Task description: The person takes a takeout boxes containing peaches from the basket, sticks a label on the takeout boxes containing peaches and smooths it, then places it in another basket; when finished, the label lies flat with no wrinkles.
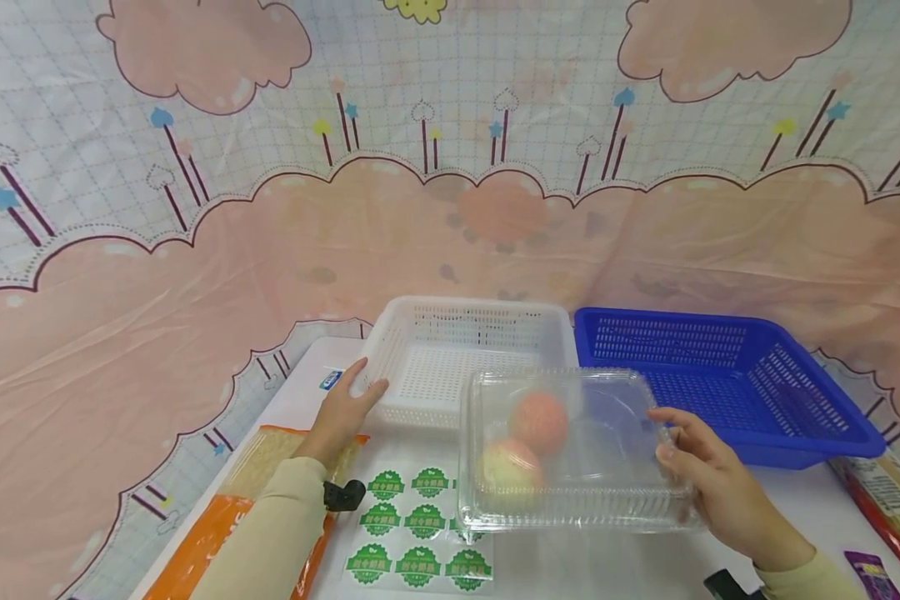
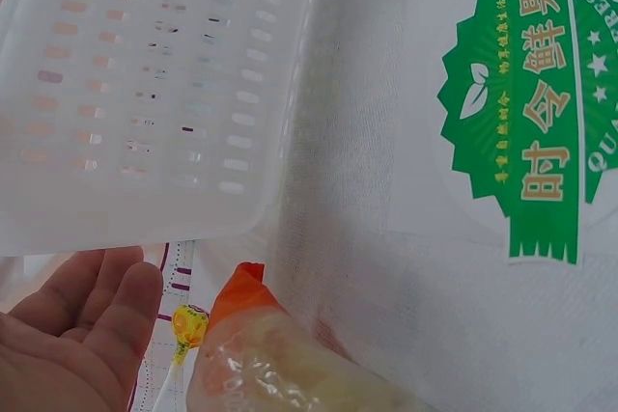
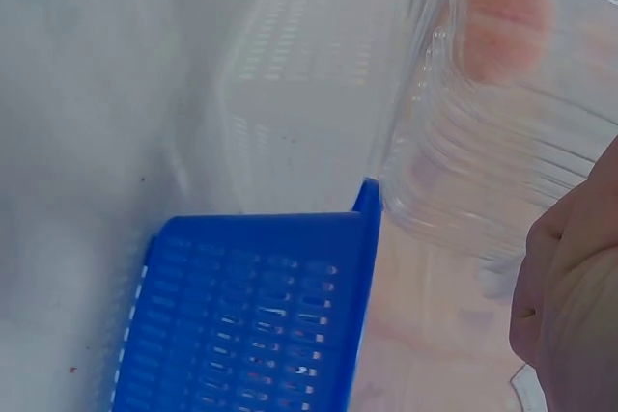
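Observation:
My right hand (image 1: 720, 475) grips the right side of a clear plastic clamshell box (image 1: 607, 475), with the thumb on the near side. Inside the box, toward its left end, lie two peaches, a pinker one (image 1: 540, 422) and a paler one (image 1: 510, 475). The box is raised over the table and overlaps the front right of a white plastic basket (image 1: 427, 367). At that basket's front left corner is my left hand (image 1: 345, 412), fingers extended and thumb spread. In the left wrist view its fingertips (image 2: 143, 287) come right at the basket's lower edge.
Right of the white basket stands a blue basket (image 1: 690, 387). A sheet of green stickers (image 1: 423, 521) lies in front, beside an orange-ended food packet (image 1: 247, 492) under the left forearm. At right are a red-edged packet (image 1: 888, 500) and a purple packet (image 1: 872, 573). A patterned cloth (image 1: 420, 242) hangs behind.

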Available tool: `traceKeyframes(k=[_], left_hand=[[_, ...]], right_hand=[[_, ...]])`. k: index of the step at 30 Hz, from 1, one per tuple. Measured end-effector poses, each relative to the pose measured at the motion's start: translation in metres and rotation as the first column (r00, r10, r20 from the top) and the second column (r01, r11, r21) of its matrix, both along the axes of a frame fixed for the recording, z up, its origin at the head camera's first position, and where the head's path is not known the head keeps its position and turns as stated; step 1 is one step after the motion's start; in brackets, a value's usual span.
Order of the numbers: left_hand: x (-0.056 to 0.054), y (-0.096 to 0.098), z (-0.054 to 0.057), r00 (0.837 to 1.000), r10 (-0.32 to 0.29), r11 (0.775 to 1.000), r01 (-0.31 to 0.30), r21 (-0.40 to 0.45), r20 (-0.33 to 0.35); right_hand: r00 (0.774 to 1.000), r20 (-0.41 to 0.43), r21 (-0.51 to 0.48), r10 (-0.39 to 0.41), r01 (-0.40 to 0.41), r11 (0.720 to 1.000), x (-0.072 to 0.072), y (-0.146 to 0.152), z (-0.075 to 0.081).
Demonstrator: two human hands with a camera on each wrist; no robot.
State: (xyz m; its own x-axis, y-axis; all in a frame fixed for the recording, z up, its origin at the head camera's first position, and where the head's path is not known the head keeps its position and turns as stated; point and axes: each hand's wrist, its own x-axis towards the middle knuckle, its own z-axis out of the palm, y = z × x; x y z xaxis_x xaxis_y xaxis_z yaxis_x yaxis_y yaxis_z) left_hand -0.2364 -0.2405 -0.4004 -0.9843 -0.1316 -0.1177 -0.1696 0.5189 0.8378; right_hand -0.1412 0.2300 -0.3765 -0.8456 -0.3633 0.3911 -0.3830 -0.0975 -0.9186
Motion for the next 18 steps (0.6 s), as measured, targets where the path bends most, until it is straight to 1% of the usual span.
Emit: traceKeyframes(k=[6, 13, 18], left_hand=[[0.0, 0.0, -0.001, 1.0, -0.003, 1.0, 0.003, -0.019, -0.005], [0.0, 0.0, 0.0, 1.0, -0.001, 1.0, 0.001, -0.011, -0.013], [0.0, 0.001, 0.0, 1.0, -0.005, 1.0, 0.005, -0.013, -0.012]], right_hand=[[0.999, 0.039, 0.014, 0.027, -0.028, 1.0, 0.003, 0.0, -0.005], [0.999, 0.019, -0.008, 0.046, -0.046, 0.999, 0.004, -0.003, -0.015], [0.999, 0.029, 0.005, 0.028, -0.028, 1.0, 0.005, -0.004, -0.022]])
